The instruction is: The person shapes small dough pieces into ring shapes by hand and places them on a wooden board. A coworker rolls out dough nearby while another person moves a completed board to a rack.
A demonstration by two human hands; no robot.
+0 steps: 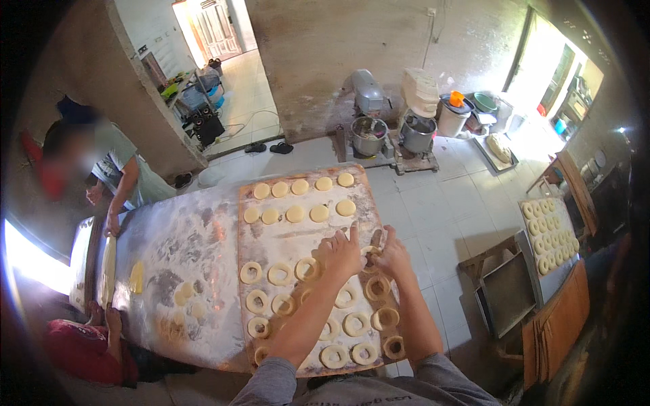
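A floured wooden board lies in front of me, with rows of raw dough rings on its near half and flat dough rounds at its far end. Over the middle of the board is my left hand, palm down, fingers apart, with nothing visible in it. Close beside it, my right hand has its fingers at a dough ring near the right edge; the hand partly covers that ring. My forearms hide parts of other dough rings.
A flour-dusted metal table extends left. Two people work there at a long dough strip. Two stand mixers are by the far wall. At right are a tray of dough rings, an empty metal tray and stacked boards.
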